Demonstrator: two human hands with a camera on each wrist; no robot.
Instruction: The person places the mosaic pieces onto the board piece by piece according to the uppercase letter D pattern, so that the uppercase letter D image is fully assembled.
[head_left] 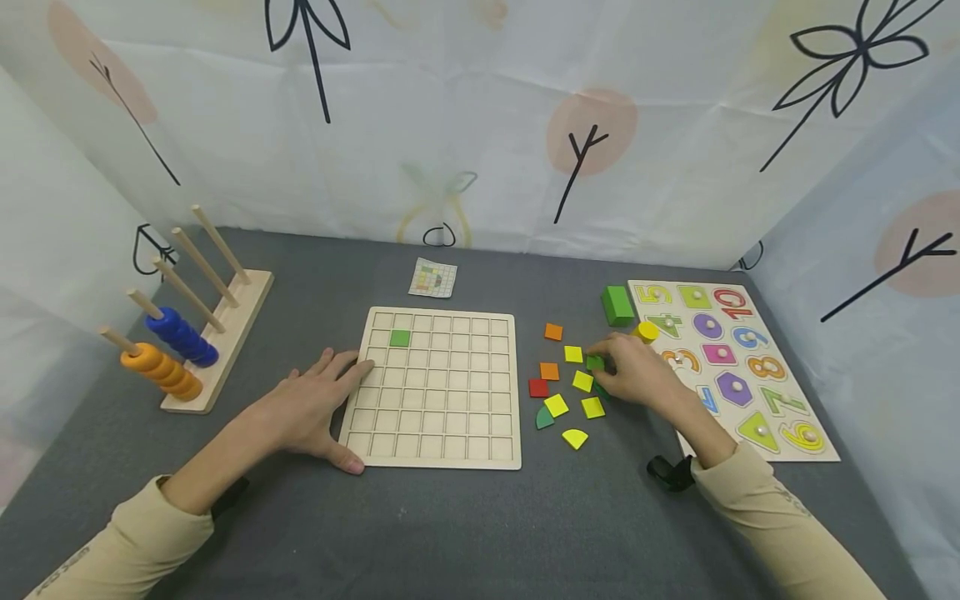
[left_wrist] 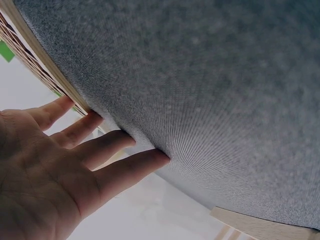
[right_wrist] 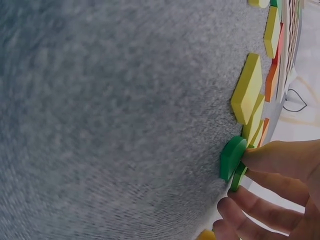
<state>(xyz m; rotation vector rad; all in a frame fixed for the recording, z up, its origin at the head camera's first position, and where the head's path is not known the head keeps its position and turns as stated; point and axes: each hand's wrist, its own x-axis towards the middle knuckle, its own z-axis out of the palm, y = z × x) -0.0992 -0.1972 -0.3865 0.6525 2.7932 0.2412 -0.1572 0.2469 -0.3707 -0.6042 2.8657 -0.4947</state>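
My left hand [head_left: 311,412] rests at the left edge of a pale wooden grid board [head_left: 442,392], fingers spread and thumb by its near left corner. One green square tile [head_left: 400,338] sits in a cell near the board's far left. Right of the board, my right hand [head_left: 637,371] pinches a light green square tile [right_wrist: 239,176] between thumb and fingers, low over the table. Beside that tile stands a darker green rounded tile [right_wrist: 232,159], partly hidden by the hand in the head view. Loose yellow tiles [head_left: 582,381], orange tiles [head_left: 549,371] and a red tile [head_left: 538,388] lie between board and hand.
A small pattern card [head_left: 432,277] lies behind the board. At left stands a wooden peg rack [head_left: 247,304] with blue and orange rings. On the right are a number puzzle board [head_left: 813,446], a green block [head_left: 618,306] and a yellow round piece [head_left: 646,332].
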